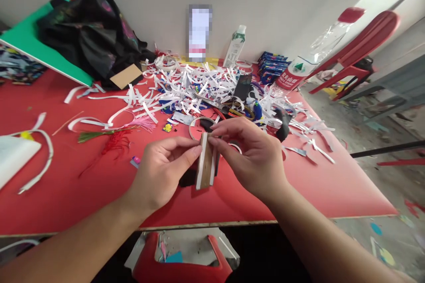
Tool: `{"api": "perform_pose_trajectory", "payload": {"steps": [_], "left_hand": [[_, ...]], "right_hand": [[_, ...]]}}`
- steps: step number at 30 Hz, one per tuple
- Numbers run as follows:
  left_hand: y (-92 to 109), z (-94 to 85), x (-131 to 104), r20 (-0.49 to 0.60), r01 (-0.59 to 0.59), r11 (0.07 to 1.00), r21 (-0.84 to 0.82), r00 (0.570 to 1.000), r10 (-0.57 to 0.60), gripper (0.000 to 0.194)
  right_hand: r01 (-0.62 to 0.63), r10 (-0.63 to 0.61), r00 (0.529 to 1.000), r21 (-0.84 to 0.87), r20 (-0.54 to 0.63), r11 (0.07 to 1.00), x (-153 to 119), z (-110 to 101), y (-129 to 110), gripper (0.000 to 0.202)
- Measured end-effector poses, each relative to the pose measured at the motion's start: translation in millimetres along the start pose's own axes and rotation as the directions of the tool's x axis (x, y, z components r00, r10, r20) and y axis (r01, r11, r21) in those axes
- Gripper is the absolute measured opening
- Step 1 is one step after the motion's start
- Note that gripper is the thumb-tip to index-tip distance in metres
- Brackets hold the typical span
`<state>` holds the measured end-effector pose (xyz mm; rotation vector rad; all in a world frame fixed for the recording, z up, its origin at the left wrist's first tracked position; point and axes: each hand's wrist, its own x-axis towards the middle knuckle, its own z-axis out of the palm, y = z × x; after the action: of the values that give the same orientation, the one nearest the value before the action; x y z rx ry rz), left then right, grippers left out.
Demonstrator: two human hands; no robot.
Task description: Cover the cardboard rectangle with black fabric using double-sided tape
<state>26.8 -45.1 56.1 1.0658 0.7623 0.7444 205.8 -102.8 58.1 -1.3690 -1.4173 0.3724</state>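
Note:
A narrow brown cardboard-like strip with a white band along each long edge is held up between my hands, over the front half of the red table. My left hand pinches its left edge between thumb and index finger. At the upper right end, the fingertips of my right hand close on the strip. Something black shows beneath it, partly hidden by the strip and my left hand. Just behind my fingers is a pale ring, partly covered by my right hand.
A heap of white paper strips spreads behind my hands. Green and red tassels lie left. A milk carton, a large water bottle, a blurred upright screen and a black cloth stand or lie farther back on the table.

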Motion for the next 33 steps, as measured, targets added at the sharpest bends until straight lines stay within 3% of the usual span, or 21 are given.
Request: {"api": "perform_pose_trajectory", "payload": {"steps": [5, 10, 15, 23, 33], "left_hand": [[-3, 2.6, -1, 0.012, -0.016, 1.0, 0.004, 1.0, 0.016, 0.027], [-1, 2.3, -2, 0.015, -0.015, 1.0, -0.026, 1.0, 0.016, 0.027], [1, 2.8, -5, -0.001, -0.023, 1.0, -0.017, 1.0, 0.023, 0.029], [5, -1.3, -14, 0.049, -0.144, 0.966, 0.216, 0.989, 0.137, 0.023], [8, -2.0, -12, 0.068, -0.053, 0.989, 0.136, 0.997, 0.044, 0.029]], "right_hand": [[0.193, -0.191, 0.981, -0.145, 0.031, 0.97, -2, 4, -4, 0.011], [0.287, -0.278, 0.958, -0.179, 0.072, 0.941, -2, 4, -1, 0.01], [0.282, -0.275, 0.959, -0.145, 0.062, 0.949, -3, 6, 1, 0.009], [0.271, -0.268, 0.963, -0.104, 0.043, 0.957, -6, 11, -2, 0.012], [0.297, -0.293, 0.954, -0.094, 0.059, 0.95, -5, 8, -1, 0.016]]}}
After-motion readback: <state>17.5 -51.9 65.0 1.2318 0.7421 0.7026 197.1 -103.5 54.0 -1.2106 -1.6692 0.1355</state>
